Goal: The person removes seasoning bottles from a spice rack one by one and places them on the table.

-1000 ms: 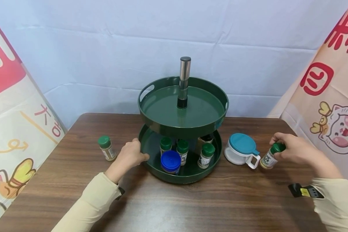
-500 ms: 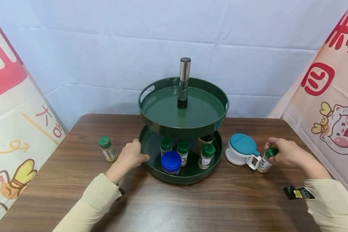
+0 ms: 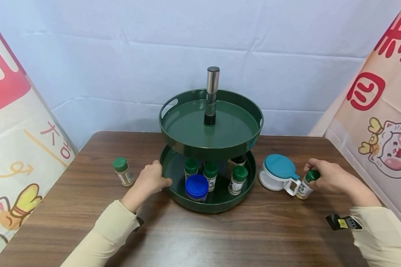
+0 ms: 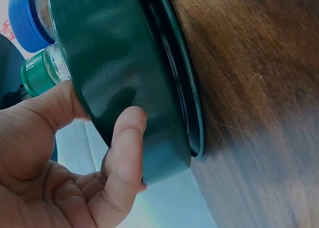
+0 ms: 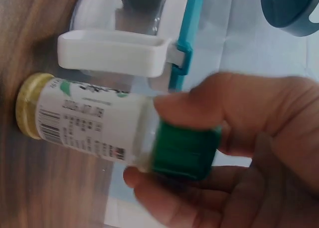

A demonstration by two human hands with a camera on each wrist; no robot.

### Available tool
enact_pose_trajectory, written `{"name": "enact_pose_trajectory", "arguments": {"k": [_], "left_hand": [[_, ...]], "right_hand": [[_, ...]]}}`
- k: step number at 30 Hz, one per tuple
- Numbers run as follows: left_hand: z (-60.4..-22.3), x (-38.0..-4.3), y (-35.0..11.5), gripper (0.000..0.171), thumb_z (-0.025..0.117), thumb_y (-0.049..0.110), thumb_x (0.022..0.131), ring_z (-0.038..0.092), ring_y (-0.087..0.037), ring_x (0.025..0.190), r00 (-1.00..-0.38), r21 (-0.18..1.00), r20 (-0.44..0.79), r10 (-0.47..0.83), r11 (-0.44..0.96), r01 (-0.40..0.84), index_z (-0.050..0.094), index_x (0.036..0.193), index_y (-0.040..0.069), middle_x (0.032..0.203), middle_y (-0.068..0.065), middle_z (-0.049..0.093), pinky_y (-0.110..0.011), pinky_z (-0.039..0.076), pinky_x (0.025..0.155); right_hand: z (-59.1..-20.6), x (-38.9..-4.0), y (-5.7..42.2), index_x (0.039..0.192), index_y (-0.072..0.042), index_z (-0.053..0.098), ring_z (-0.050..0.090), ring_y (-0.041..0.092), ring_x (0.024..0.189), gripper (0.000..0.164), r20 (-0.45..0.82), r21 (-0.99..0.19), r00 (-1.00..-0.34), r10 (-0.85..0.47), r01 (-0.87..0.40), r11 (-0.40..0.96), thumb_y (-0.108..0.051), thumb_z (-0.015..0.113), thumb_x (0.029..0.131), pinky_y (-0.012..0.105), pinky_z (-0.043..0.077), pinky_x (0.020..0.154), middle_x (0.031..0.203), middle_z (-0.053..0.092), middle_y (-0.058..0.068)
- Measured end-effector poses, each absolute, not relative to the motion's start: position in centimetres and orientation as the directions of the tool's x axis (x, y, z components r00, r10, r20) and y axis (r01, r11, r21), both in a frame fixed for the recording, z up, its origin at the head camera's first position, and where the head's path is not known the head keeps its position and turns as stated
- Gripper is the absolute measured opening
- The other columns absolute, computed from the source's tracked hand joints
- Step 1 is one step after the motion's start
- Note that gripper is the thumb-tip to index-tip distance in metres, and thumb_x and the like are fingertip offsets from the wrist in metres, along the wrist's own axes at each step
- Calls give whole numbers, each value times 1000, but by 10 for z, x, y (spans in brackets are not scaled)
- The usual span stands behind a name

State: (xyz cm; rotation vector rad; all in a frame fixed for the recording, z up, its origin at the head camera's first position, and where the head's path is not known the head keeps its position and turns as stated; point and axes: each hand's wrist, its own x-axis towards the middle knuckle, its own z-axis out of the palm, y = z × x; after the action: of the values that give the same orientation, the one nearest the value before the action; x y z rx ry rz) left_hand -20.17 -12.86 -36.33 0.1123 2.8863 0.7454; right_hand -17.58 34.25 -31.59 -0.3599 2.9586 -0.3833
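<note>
My right hand [image 3: 331, 181] grips a spice jar [image 5: 89, 120] by its green cap; it stands upright on the table beside the white handle of a blue-lidded seasoning pot [image 3: 280, 165]. At the left side of a two-tier green rotating tray [image 3: 210, 205], my left hand [image 3: 150, 176] pinches the lower tier's rim, its thumb over the edge and its fingers against the outer wall [image 4: 109, 53]. Inside that tier are several green-capped spice jars [image 3: 235, 185], a blue-capped jar [image 3: 197, 186] and a dark-capped jar [image 3: 239, 160] partly hidden by the upper tier.
Another green-capped spice jar [image 3: 124, 171] stands on the wooden table [image 3: 187, 241], left of my left hand. The upper tier [image 3: 187, 122] overhangs the lower one, with a metal post [image 3: 212, 81] rising from its middle. A pale cloth hangs behind.
My right hand has moved left with the spice jar, bringing it close to the seasoning pot's handle; it has barely moved in the last half second. My left hand stays at the rim.
</note>
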Motion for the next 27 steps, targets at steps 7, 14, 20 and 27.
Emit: {"name": "enact_pose_trajectory", "arguments": {"k": [7,14,20,27], "left_hand": [[-363,-201,-129,65,67,24,72,54,-19,53,-983,488,-146,107,872,23,39,117,-14,63,-9,58,-34,46,51],[-363,-202,-129,66,67,25,72,54,-19,54,-984,488,-150,100,873,14,38,118,-13,63,-9,58,-34,46,52],[-364,-203,-129,62,67,26,72,55,-19,56,-985,485,-143,98,874,16,40,114,-12,65,-9,58,-34,47,53],[-364,-202,-129,63,68,26,72,55,-19,55,-985,486,-148,91,874,8,40,114,-11,64,-9,58,-34,47,53]], "right_hand": [[-309,-174,341,112,4,53,52,25,72,54,-140,-244,-949,-283,-244,939,-14,74,65,36,46,55,95,59,25],[-303,-172,333,111,6,55,49,24,71,52,-132,-212,-947,-293,-262,941,-13,73,66,34,43,54,93,61,20],[-293,-170,317,110,6,56,48,22,72,51,-100,-165,-942,-320,-301,939,-11,72,65,36,42,56,95,60,18],[-286,-165,294,111,2,56,53,22,71,49,-108,-171,-918,-381,-360,917,-14,73,69,39,49,57,88,54,15]]}}
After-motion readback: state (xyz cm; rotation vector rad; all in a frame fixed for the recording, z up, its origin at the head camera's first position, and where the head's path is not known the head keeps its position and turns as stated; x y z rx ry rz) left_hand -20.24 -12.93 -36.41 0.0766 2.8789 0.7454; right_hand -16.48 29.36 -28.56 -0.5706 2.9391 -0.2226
